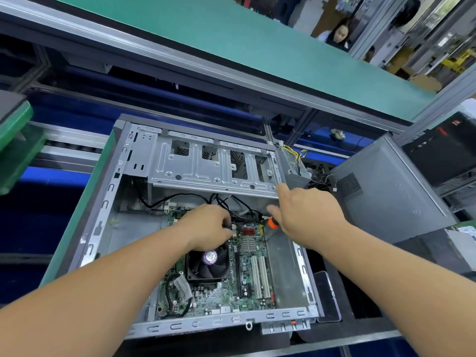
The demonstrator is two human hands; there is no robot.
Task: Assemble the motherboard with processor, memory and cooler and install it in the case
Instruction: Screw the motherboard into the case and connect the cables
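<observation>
The left hand (pixel 206 225) pinches a black cable (pixel 180 195) over the motherboard (pixel 247 274) in the case (pixel 103 202). The right hand (pixel 304 212) holds an orange screwdriver (pixel 272 222). Plugging wires, I think; next needs careful aiming.

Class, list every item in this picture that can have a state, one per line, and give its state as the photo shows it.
Case: on its side, panel off, open.
Motherboard: lying inside the case.
Cooler fan: mounted on the motherboard.
Black cables: loose over the board's far edge.
Left hand: pinching a cable or connector at the board.
Right hand: gripping an orange-handled screwdriver.
Side panel: removed, leaning beside the case.
</observation>
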